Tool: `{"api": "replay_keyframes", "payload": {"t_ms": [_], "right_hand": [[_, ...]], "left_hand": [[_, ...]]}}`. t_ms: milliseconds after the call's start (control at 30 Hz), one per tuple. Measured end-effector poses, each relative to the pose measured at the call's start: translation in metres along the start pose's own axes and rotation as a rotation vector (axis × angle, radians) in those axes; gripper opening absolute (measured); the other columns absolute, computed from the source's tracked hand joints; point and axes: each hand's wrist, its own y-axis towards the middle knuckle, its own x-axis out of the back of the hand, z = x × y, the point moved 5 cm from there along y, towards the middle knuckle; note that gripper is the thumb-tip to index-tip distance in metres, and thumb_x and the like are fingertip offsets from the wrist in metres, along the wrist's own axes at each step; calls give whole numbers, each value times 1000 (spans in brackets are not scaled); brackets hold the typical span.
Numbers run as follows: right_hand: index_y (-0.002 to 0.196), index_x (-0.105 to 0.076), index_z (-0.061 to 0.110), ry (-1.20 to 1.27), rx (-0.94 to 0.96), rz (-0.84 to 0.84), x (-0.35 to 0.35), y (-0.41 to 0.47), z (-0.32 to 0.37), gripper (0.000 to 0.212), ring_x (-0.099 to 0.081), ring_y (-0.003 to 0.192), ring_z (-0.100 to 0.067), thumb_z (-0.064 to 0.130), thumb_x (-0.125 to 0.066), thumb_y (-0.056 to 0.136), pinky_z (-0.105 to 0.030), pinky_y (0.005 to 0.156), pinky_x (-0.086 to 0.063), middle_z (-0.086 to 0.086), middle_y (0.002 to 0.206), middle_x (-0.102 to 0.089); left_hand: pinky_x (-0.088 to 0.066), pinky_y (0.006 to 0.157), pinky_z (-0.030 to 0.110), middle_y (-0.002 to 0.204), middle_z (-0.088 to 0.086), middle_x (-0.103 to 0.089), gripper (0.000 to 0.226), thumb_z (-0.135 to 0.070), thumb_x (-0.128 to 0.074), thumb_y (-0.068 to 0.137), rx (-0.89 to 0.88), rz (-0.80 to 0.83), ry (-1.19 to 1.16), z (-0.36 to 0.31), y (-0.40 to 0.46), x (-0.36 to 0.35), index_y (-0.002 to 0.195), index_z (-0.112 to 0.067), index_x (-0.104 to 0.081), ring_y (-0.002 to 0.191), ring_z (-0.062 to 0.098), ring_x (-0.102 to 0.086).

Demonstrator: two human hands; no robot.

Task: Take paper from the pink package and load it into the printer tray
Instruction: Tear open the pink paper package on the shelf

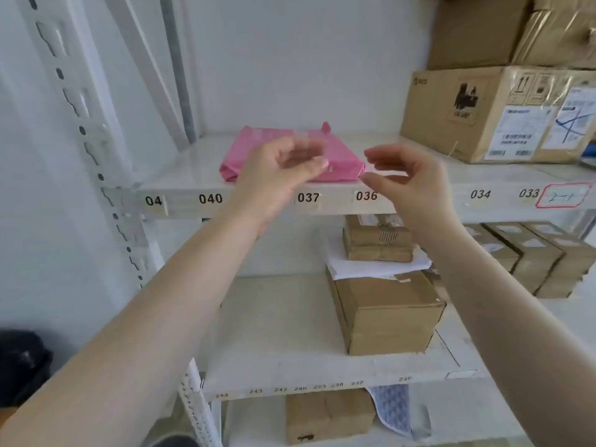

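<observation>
The pink package point(251, 150) lies flat on the upper white shelf point(180, 169), above the labels 040 to 036. My left hand point(277, 175) hovers in front of its near edge, fingers curled and apart, holding nothing. At the package's right corner my right hand point(409, 182) is raised, fingers spread and bent, also empty. Both hands are blurred. No printer or tray is in view.
A large cardboard box point(483, 114) stands on the same shelf to the right, with more boxes point(516, 27) stacked above. On the shelf below sit stacked brown boxes point(383, 304) and a row of small cartons point(532, 253). A perforated upright post point(80, 124) rises at left.
</observation>
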Motion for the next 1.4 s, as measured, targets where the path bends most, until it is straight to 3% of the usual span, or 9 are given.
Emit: {"api": "replay_keyframes", "payload": {"t_ms": [133,333,467,600,767,900,1067,1267,1400], "right_hand": [[98,-71,27,-284,63,80,-2,25,-10,27,-61,103,-5,16,-76,74,-33,91,-51,10,105,-69],[98,-72,20,-338,91,231,-8,52,-32,28,-64,99,-10,10,-78,73,-33,85,-54,-1,105,-69],[91,-72,14,-313,137,249,-9,63,-36,21,-65,87,-10,6,-78,72,-27,72,-55,-2,96,-70],[81,-71,13,-303,183,260,-11,71,-37,15,-65,78,-11,10,-81,71,-24,65,-52,-3,88,-70],[90,-70,12,-267,177,416,-12,78,-40,28,-64,81,-12,3,-82,67,-23,69,-53,2,90,-68],[81,-72,15,-275,198,337,-14,80,-41,14,-63,72,-7,8,-79,71,-26,65,-52,8,80,-69],[72,-73,20,-137,82,283,-13,86,-49,7,-56,54,2,17,-78,73,-10,53,-39,20,61,-67],[75,-74,15,-16,-56,273,-13,91,-54,3,-55,54,0,16,-77,76,-14,52,-44,-1,65,-70],[80,-72,14,-19,-78,247,-13,88,-54,8,-57,56,0,14,-78,75,-14,55,-44,-1,72,-70]], "left_hand": [[-43,96,16,90,-23,-72,12,-24,-77,77,-89,193,309,9,42,-10,87,-30,-74,97,-8,-63],[-39,62,2,65,-28,-66,16,-37,-82,69,-95,304,511,32,85,-32,77,-25,-76,66,-9,-61],[-39,60,1,65,-24,-68,11,-18,-82,71,-55,332,434,41,97,-31,80,-16,-75,59,-11,-58],[-41,60,4,71,-14,-70,15,-19,-82,70,8,378,374,45,98,-29,83,-15,-75,58,-7,-56],[-40,58,5,64,-19,-65,20,-22,-86,66,48,339,396,48,99,-26,83,-18,-75,59,-2,-52],[-41,60,8,73,-16,-66,24,-27,-87,62,43,329,404,47,96,-27,81,-23,-73,63,-1,-52],[-42,62,12,80,-14,-64,29,-28,-87,63,68,302,411,49,98,-28,84,-19,-69,69,4,-52],[-43,54,12,68,-6,-67,14,-24,-81,73,85,222,292,45,107,-20,72,-18,-68,59,3,-57],[-37,45,6,49,-17,-62,15,-24,-77,77,137,162,325,51,112,-20,68,-22,-66,45,-8,-52]]}}
